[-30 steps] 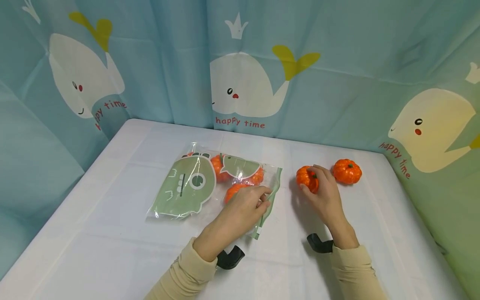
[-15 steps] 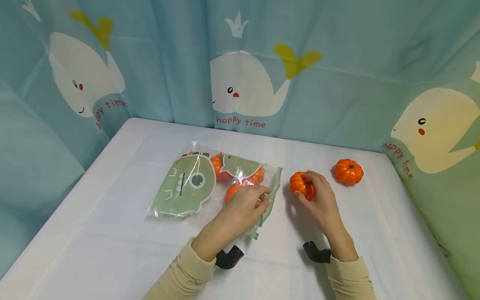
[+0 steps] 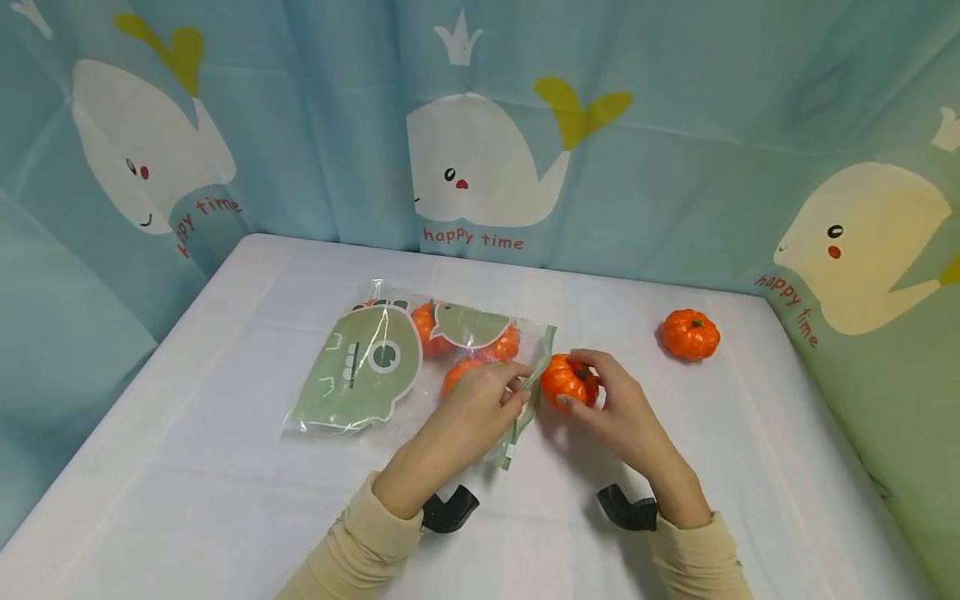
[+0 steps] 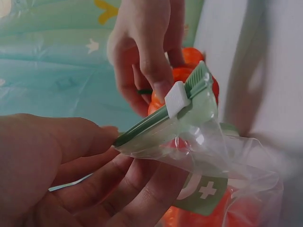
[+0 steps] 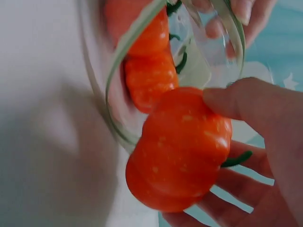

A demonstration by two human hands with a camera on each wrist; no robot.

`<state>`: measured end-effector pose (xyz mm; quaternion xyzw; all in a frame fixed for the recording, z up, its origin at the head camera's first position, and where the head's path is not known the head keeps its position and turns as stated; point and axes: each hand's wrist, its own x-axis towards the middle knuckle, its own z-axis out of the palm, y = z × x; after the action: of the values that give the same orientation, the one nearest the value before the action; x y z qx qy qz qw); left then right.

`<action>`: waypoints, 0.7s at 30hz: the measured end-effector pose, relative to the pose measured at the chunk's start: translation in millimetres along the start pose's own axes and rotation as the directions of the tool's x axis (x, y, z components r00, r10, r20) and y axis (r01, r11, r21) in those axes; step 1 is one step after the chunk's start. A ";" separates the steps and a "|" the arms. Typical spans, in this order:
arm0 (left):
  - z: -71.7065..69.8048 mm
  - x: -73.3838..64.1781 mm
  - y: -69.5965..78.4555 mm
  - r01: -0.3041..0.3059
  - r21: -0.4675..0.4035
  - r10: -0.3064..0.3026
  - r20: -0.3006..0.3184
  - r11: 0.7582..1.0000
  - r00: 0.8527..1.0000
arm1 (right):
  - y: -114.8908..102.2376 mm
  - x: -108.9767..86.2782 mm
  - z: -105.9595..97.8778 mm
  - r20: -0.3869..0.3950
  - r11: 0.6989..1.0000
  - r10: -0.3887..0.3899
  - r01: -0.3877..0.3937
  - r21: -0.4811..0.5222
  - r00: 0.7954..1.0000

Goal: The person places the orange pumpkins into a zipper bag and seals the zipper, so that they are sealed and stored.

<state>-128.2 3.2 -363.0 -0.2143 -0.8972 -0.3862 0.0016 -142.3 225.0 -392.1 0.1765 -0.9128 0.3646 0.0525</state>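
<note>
My right hand [image 3: 626,417] grips a small orange pumpkin [image 3: 564,383] with a green stem, right beside the mouth of a clear zip bag [image 3: 352,367]. My left hand [image 3: 476,412] pinches the green zip edge [image 4: 142,125] of that bag between thumb and fingers. In the right wrist view the bag's mouth gapes, and the held pumpkin [image 5: 180,151] is at its rim [image 5: 110,101]. Several orange pumpkins [image 5: 149,78] lie inside the bag, partly hidden by its green printed figures. A white slider [image 4: 177,99] sits on the zip.
Another orange pumpkin [image 3: 690,335] rests at the right rear of the white table [image 3: 210,517]. A blue-green curtain [image 3: 300,150] with whale prints hangs behind the table and along its sides. Black curved pieces [image 3: 628,508] are at both wrists.
My right hand has carried its pumpkin leftward, away from the pumpkin at the right rear, to the bag's mouth. My left hand keeps its hold on the bag edge. The head view has shifted slightly.
</note>
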 end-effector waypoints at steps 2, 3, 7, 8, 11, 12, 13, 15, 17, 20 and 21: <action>-0.6 -0.2 0.2 -0.002 -0.001 0.002 -0.008 1.000 1.000 | -3.5 -0.3 3.3 0.029 1.000 -0.011 0.011 0.006 1.000; -0.9 -0.2 0.3 -0.004 -0.004 0.004 -0.011 1.000 1.000 | -4.6 -0.4 5.3 0.040 1.000 -0.020 0.020 0.009 0.999; -1.9 -0.4 0.5 -0.006 -0.012 0.005 -0.020 1.000 1.000 | -7.4 -0.5 14.0 0.072 0.998 -0.050 0.048 0.028 0.996; -1.7 -0.5 0.4 -0.007 -0.012 0.007 -0.023 1.000 1.000 | -7.4 -0.7 16.7 0.075 0.998 -0.056 0.053 0.037 0.996; 0.0 -1.1 -0.1 -0.011 0.002 0.011 -0.033 1.000 0.999 | -6.6 -2.0 24.9 0.078 0.997 -0.068 0.064 0.052 0.995; 0.6 -1.4 -0.1 -0.011 0.009 0.012 -0.036 1.000 0.999 | -6.2 -2.5 27.3 0.075 0.996 -0.073 0.069 0.053 0.995; 1.1 -1.7 0.0 -0.010 0.015 0.011 -0.038 1.000 0.999 | -6.0 -2.9 29.5 0.069 0.996 -0.080 0.077 0.053 0.994; 2.0 -1.8 0.0 -0.009 0.022 0.010 -0.036 1.000 0.999 | -5.9 -3.4 32.6 0.057 0.994 -0.102 0.099 0.046 0.993; 2.1 -1.8 0.4 -0.007 0.018 0.007 -0.031 1.000 0.999 | -6.2 -3.3 33.8 0.050 0.993 -0.116 0.114 0.040 0.992; 1.7 -1.8 0.9 -0.007 0.013 0.008 -0.028 1.000 1.000 | -6.9 -3.3 32.5 0.062 0.992 -0.126 0.124 0.038 0.990; 1.5 -2.1 1.2 -0.005 0.012 0.006 -0.026 1.000 1.000 | -7.0 -3.6 31.5 0.076 0.992 -0.121 0.118 0.037 0.990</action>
<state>-125.6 4.2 -363.6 -0.2117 -0.8987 -0.3837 0.0156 -135.4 199.8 -411.3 0.2459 -0.8959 0.3684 0.0356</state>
